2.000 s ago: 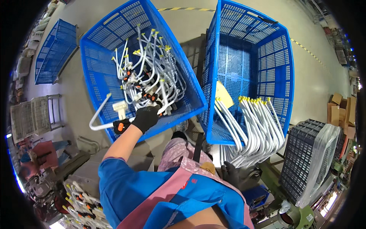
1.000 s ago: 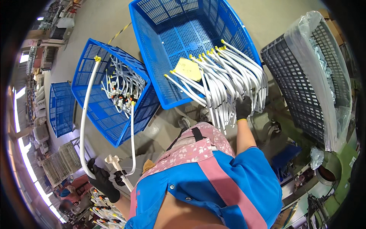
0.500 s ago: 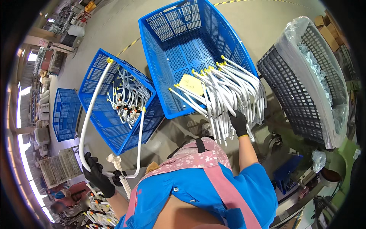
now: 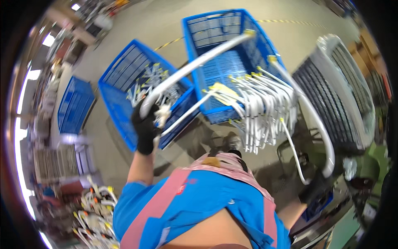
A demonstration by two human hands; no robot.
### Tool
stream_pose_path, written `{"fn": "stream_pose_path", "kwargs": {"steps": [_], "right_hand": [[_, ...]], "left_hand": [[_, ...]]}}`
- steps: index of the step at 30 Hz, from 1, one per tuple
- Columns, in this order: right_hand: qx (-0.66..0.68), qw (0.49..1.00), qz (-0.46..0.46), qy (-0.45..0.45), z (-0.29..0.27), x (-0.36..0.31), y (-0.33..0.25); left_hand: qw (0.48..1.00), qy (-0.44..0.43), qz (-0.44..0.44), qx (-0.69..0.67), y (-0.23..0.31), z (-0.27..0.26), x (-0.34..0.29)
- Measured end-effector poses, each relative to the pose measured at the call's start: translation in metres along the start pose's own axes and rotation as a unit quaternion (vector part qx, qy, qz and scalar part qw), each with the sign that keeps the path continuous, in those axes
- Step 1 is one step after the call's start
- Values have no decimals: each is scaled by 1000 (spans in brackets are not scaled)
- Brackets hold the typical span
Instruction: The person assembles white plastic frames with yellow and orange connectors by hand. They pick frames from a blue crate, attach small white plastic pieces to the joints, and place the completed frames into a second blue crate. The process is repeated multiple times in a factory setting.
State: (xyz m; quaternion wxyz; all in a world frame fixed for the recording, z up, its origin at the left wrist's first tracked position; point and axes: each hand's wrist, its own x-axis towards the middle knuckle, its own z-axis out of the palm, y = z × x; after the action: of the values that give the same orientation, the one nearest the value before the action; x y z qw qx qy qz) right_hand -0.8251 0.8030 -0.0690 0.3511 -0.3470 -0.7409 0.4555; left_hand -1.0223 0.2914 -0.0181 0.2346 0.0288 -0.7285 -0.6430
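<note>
Both my hands wear black gloves, and each grips a bent white tube frame. My left hand (image 4: 144,124) is closed round the bend of one white tube frame (image 4: 195,63), whose yellow-tipped legs reach up and right over the blue baskets. A small whitish fitting (image 4: 163,114) shows beside its fingers. At the right, my right hand (image 4: 314,186), smeared by motion, is at the bend of a second white tube frame (image 4: 318,122). Many similar white tubes (image 4: 265,108) hang over the near edge of the large blue basket (image 4: 213,117), with a yellow paper (image 4: 226,94) on them.
A second blue basket (image 4: 118,118) with white and yellow-tipped parts stands at the left, and a smaller blue crate (image 4: 76,106) lies beyond it. A dark basket with a plastic liner (image 4: 331,89) is at the right. More white tube parts (image 4: 97,211) are heaped at lower left.
My right hand has taken a tube frame from the hanging row and moved right and toward me. My left hand has risen and moved right with its frame. The head view has shifted.
</note>
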Motion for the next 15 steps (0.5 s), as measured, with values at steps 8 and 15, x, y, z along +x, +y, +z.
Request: {"fn": "stream_pose_path", "kwargs": {"steps": [8,15], "right_hand": [[49,971,-229,43,-93,-35,31],[-55,963,-241,111,-148,-55,39]], "left_hand": [[957,-229,175,-34,28,48,-39],[863,-423,272,-48,62,138,-93]]}}
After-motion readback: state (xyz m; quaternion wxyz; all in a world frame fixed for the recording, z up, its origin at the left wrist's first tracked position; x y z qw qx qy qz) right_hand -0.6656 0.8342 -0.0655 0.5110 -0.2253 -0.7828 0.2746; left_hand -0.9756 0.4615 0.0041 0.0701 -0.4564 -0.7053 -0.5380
